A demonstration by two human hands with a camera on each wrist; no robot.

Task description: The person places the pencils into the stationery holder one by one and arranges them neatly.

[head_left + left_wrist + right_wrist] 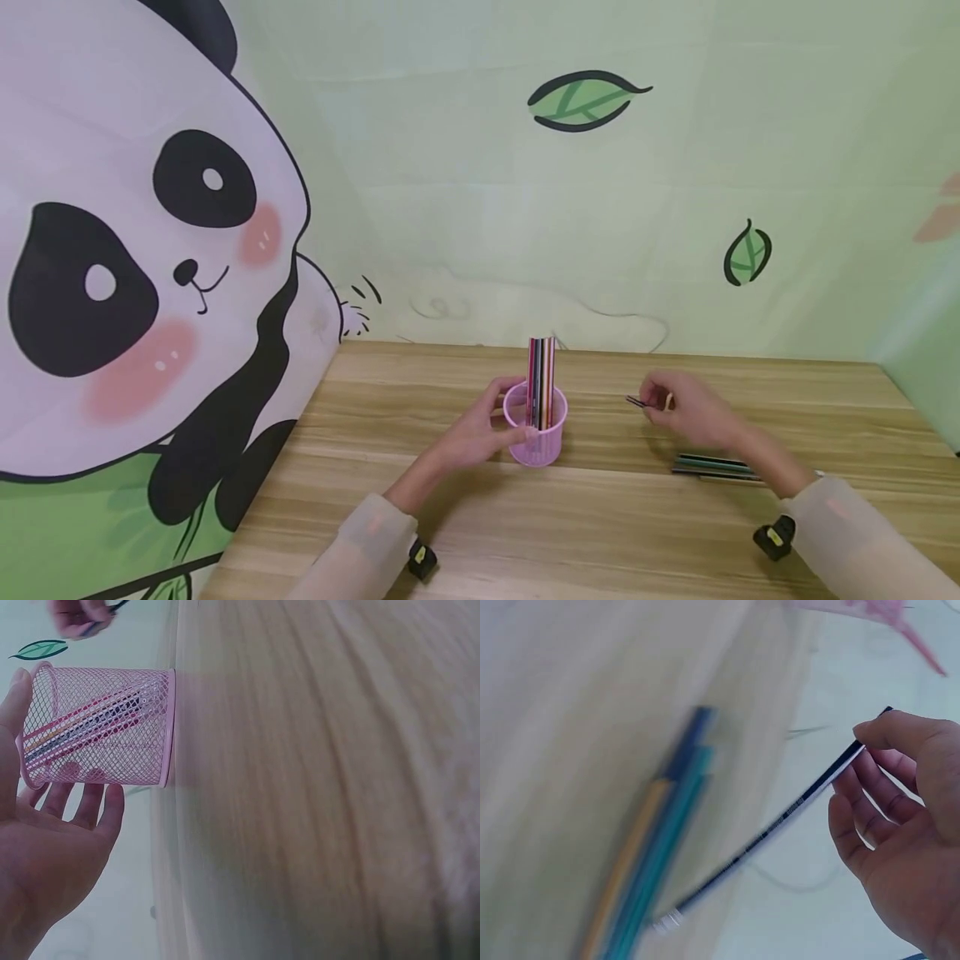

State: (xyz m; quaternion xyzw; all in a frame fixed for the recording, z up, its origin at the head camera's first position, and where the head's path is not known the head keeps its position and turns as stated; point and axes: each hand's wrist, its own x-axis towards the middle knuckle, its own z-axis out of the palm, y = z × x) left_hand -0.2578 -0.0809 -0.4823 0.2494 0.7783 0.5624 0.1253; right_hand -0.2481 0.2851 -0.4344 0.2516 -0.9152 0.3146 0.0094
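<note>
My left hand point(476, 433) holds a pink mesh pen cup point(546, 450), thumb on the near side and fingers round the far side. The cup stands upright on the table, with several colored pencils point(540, 375) leaning together in it and rising past its rim. To the right of the cup, above the table, my right hand point(693, 408) pinches a dark pencil point(769, 832) near one end between thumb and fingers. Its other end looks pale and blurred in the right wrist view. Below that hand lie several loose pencils point(712, 468), among them blue, teal and tan ones point(652, 847).
The wood-grain table point(600, 533) ends at the back against a pale green wall cloth point(465, 208) printed with leaves. A large printed panda point(217, 317) covers the cloth on the left. Small black devices point(775, 537) sit at both wrists.
</note>
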